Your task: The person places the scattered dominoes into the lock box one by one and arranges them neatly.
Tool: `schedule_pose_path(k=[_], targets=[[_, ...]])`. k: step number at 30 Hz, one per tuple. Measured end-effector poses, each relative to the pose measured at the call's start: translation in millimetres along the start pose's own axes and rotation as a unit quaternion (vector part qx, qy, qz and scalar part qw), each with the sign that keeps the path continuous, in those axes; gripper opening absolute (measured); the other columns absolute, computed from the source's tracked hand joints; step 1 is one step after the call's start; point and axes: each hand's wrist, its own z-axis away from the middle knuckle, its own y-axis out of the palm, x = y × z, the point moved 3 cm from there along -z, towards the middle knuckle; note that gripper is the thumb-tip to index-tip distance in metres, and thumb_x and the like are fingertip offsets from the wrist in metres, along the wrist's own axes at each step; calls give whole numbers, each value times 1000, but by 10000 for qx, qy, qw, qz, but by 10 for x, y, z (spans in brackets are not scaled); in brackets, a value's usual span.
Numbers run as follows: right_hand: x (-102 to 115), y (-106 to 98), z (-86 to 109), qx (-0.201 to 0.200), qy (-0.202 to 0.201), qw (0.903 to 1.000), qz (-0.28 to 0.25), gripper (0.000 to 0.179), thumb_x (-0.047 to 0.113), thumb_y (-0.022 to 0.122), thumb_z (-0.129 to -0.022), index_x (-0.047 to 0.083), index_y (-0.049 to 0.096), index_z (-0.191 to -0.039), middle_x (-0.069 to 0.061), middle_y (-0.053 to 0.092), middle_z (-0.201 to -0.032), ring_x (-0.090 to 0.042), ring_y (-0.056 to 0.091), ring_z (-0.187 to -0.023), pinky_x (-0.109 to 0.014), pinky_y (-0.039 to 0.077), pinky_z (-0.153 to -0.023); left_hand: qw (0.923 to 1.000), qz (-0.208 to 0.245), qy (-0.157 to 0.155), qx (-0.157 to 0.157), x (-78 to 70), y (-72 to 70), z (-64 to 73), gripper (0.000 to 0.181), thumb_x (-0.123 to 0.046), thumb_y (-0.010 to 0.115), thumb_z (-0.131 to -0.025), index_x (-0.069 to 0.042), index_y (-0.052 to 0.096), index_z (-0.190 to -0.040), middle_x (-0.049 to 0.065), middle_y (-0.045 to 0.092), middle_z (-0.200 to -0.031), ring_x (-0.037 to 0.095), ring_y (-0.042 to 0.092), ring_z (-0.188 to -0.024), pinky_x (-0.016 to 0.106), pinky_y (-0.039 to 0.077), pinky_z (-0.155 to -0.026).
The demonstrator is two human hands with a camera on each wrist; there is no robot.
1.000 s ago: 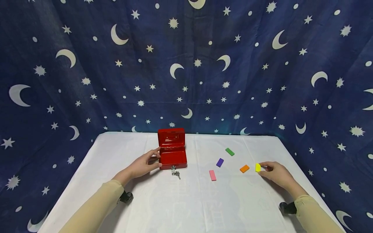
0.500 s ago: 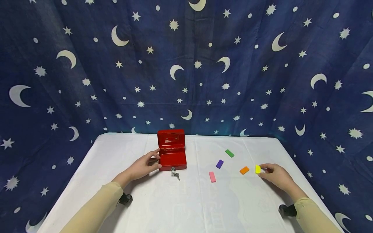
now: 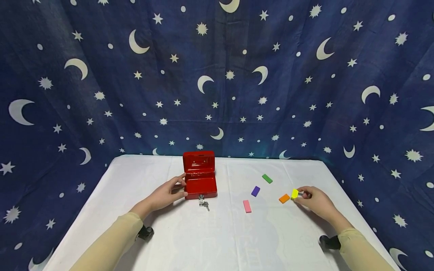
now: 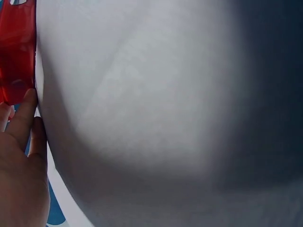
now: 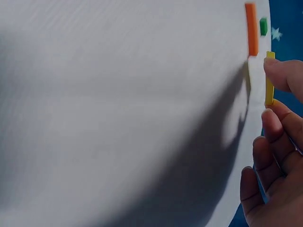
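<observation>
A red metal cash box (image 3: 200, 184) stands with its lid raised at the middle back of the table; its tray holds nothing. My left hand (image 3: 169, 194) rests its fingertips along the box's left side, thumb near the front corner. In the left wrist view, loosely extended fingers (image 4: 22, 118) touch the red wall. My right hand (image 3: 317, 203) pinches a thin yellow block (image 3: 294, 194) between thumb and index finger; the right wrist view shows this block (image 5: 269, 85) raised off the cloth. Just left of it lies an orange block (image 3: 284, 198).
Pink (image 3: 247, 206), purple (image 3: 255, 191) and green (image 3: 267, 178) blocks lie scattered between the box and my right hand. A small padlock with keys (image 3: 204, 203) is at the box's front. Behind the white-covered table (image 3: 217, 241) hangs a dark blue curtain (image 3: 217, 75).
My right hand has carried the yellow block a little left and up, closer to the orange block. My left hand and the box stay put.
</observation>
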Motion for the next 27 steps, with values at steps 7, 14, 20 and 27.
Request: schedule_pose_path(k=[7, 14, 20, 27], targets=[[315, 78, -45, -73, -519, 9986, -121, 50, 31, 81, -88, 2, 66, -126, -4, 55, -91, -22, 49, -82, -28, 42, -57, 10000, 2, -15, 13, -14, -7, 0, 32, -40, 73, -95, -25, 56, -117, -8, 28, -166, 26, 49, -140, 65, 26, -116], [623, 167, -81, -34, -724, 9973, -139, 47, 32, 82, -87, 6, 69, -124, -2, 55, -91, -21, 48, -83, -28, 41, -58, 9999, 97, 67, 105, -16, -9, -4, 33, -37, 72, -96, -21, 55, -119, -3, 27, -167, 29, 48, -141, 64, 27, -116], [863, 247, -110, 75, -850, 9961, -206, 49, 34, 82, -86, 8, 69, -125, -1, 57, -93, -22, 50, -89, -32, 44, -64, 9998, 123, 108, 123, -17, -8, -6, 32, -37, 71, -96, -20, 55, -119, -1, 27, -168, 32, 47, -142, 67, 26, -115], [1136, 392, -157, 139, -1181, 9923, -351, 44, 33, 83, -85, 12, 71, -122, 2, 57, -91, -22, 52, -92, -36, 46, -74, 9998, 153, 96, 106, -7, -6, -12, 31, -35, 72, -96, -21, 55, -118, -3, 28, -167, 29, 48, -141, 63, 27, -117]])
